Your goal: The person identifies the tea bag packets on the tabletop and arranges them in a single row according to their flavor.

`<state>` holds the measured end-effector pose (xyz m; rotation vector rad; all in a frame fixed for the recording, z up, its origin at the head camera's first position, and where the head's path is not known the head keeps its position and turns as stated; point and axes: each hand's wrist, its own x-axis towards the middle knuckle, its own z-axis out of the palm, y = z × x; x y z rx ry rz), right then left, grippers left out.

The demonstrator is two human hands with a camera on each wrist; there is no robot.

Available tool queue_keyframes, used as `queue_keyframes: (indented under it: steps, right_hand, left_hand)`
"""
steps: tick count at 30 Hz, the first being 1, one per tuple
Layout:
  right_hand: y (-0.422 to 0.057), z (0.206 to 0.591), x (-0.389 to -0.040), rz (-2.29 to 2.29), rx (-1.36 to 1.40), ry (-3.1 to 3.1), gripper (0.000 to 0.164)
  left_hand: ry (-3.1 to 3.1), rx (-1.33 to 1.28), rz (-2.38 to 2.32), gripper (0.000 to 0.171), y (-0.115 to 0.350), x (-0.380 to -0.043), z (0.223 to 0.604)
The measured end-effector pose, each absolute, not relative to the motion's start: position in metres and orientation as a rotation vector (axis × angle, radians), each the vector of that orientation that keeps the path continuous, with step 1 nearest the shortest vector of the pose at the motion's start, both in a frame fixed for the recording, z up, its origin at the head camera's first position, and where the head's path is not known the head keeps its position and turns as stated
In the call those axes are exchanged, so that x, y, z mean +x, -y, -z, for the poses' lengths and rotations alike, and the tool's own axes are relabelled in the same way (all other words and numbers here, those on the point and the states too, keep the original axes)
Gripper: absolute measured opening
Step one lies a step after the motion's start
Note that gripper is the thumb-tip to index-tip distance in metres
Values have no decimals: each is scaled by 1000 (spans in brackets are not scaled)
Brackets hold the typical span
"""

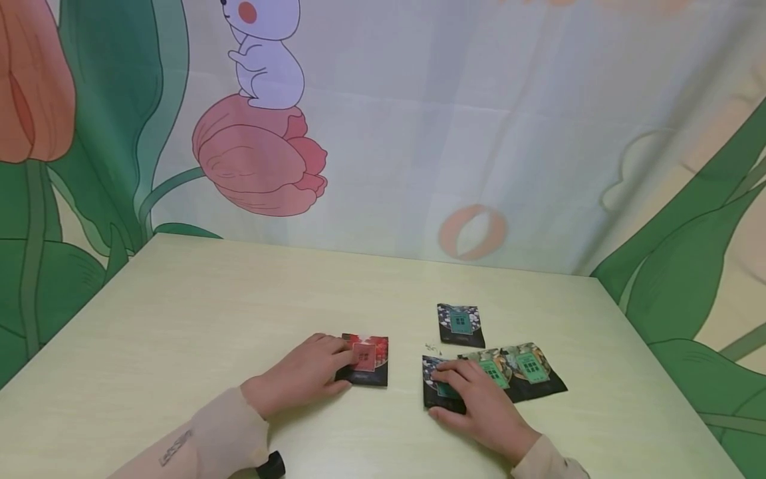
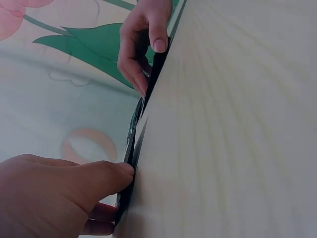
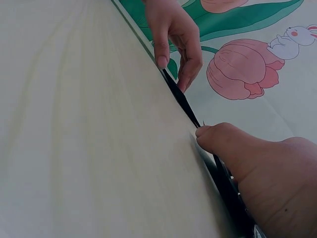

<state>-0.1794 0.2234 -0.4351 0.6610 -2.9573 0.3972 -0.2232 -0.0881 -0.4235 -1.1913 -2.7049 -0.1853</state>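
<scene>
Fingers of my left hand (image 1: 302, 376) lie over the left side of a flat red-and-black sachet (image 1: 376, 359), with the thumb at its near left corner; the hand grips it by that side. To the right, my right hand (image 1: 487, 416) holds a dark blue floral sachet (image 1: 439, 398), fingers across its top and thumb at the near edge. The wrist views show both sachets edge-on, low to the table, the left thumb (image 2: 116, 173) and right thumb (image 3: 215, 136) touching their near edges. The hand covers part of the blue sachet.
Two green-labelled sachets (image 1: 531, 367) lie side by side, right of the right hand and partly behind it. Farther back is another dark blue floral sachet (image 1: 461, 326). A pale wood-grain table (image 1: 209, 313) carries them, and a printed curtain (image 1: 389, 133) hangs behind its far edge.
</scene>
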Motion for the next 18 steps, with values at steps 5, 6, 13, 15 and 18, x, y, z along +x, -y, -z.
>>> queue_keyframes:
  steps: [5,6,13,15,18]
  right_hand:
    - [-224,434,-179,-392,665,2964,59]
    - [-224,435,-179,-389,665,2962,58]
    - [-224,435,-179,-371,683,2927,57]
    - [-224,435,-179,-367,690,2916,57]
    - [-225,435,-179,-360,695,2909,58]
  left_hand:
    - [2717,-1192,216,38,95,-219,424]
    - [2722,-1189,222,39,96,-218,424]
    - [2760,-1164,240,40,105,-212,424]
    - [2765,-1155,241,41,106,-210,423]
    - [2763,-1152,238,39,109,-208,422]
